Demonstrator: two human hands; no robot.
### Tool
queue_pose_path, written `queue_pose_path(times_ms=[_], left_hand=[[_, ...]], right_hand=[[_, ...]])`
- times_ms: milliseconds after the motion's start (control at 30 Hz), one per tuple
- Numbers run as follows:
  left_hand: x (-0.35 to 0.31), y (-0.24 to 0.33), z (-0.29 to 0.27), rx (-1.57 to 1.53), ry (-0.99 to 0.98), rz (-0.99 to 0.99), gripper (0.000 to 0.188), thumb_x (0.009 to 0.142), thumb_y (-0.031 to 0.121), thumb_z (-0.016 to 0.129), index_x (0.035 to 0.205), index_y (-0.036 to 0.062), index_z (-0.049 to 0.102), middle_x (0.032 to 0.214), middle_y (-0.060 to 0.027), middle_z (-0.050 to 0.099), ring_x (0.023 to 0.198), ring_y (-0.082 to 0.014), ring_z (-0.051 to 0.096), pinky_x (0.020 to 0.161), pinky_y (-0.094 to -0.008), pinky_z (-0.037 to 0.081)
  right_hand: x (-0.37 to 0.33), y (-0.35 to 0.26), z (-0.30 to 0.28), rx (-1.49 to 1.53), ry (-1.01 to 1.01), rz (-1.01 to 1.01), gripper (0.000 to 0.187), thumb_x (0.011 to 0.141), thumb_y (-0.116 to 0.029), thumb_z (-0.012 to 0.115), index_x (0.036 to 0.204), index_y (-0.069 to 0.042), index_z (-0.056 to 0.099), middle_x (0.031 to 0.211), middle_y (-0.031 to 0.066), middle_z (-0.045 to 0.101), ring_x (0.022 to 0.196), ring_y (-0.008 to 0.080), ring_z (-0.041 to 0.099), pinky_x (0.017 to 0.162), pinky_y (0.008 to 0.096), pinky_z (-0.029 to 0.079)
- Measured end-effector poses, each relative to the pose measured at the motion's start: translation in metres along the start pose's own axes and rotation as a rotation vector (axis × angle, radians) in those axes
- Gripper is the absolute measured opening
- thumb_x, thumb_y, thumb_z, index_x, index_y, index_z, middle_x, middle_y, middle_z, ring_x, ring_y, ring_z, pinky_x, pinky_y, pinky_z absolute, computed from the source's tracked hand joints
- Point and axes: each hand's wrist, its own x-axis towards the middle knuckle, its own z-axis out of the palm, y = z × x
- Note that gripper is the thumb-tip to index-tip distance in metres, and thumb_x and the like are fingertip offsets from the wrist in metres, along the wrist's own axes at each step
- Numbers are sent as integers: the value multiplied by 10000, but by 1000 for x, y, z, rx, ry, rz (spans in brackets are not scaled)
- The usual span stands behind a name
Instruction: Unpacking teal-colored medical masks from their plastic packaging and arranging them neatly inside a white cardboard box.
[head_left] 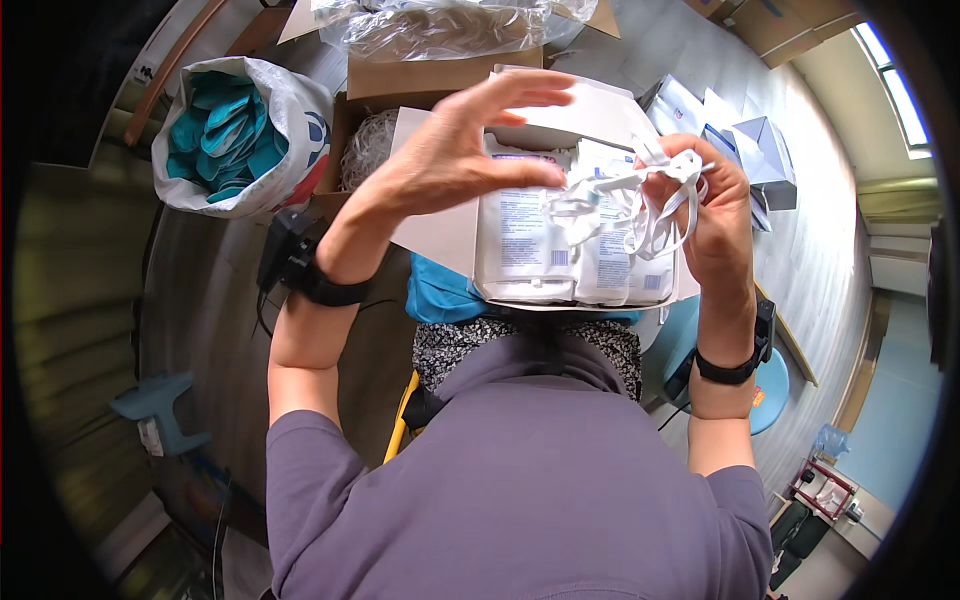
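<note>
My right hand (718, 205) is closed on a tangle of white flat straps (640, 205), whose loops hang from the fingers toward the left. My left hand (450, 150) is raised across from it, fingers and thumb spread, with the tips a short way from the straps; nothing shows in its grip. Under both hands lies an open white carton (435, 228) with its lid folded back. Inside are white packets (525, 240) with blue print, set side by side; the straps and hands cover part of them.
To the left stands a white bag (240, 205) full of teal pieces (225, 135). A brown cardboard box (400, 78) with shredded filler and clear plastic wrap (450, 30) is behind. Paper bags (765, 160) stand at right. A blue stool (768, 390) is beside my right arm.
</note>
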Motion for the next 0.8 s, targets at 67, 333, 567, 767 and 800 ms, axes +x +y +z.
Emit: queue_pose_path(times_ms=[67, 333, 567, 767, 800], left_hand=[[12, -1, 20, -101, -82, 4, 989, 693, 264, 917, 1502, 68, 384, 1456, -136, 520, 1377, -236, 459, 1141, -440, 357], [19, -5, 76, -375, -281, -363, 257, 1032, 247, 580, 1075, 8, 664, 721, 28, 587, 732, -94, 598, 713, -271, 471], [16, -11, 53, 473, -154, -342, 282, 921, 278, 699, 1074, 47, 645, 768, -87, 591, 724, -246, 610, 659, -373, 480], [-4, -54, 81, 737, -438, -188, 235, 872, 122, 674, 1041, 31, 537, 1025, -182, 571, 927, -406, 628, 773, -490, 504], [-5, -52, 81, 681, -343, -205, 219, 880, 99, 654, 1047, 25, 533, 1029, -185, 565, 921, -411, 626, 771, -494, 500]], right_hand=[[5, 1, 0, 137, 8, -34, 144, 946, -70, 674, 1069, 1, 652, 990, 46, 686, 873, 66, 627, 776, 204, 502], [33, 8, -21, 536, 40, -248, 220, 970, -45, 629, 1171, 43, 624, 1108, 125, 707, 1008, 165, 685, 882, 276, 554], [28, 29, -31, 141, 252, -201, 182, 940, -71, 684, 1102, 8, 666, 960, 46, 689, 843, 87, 654, 762, 232, 544], [31, 58, -18, 106, 158, 88, 105, 922, -31, 681, 1022, -8, 701, 870, -3, 677, 761, 50, 598, 659, 209, 491], [31, 56, -19, 129, 163, 90, 107, 921, -28, 680, 1023, -6, 700, 867, -3, 676, 761, 50, 599, 659, 210, 493]])
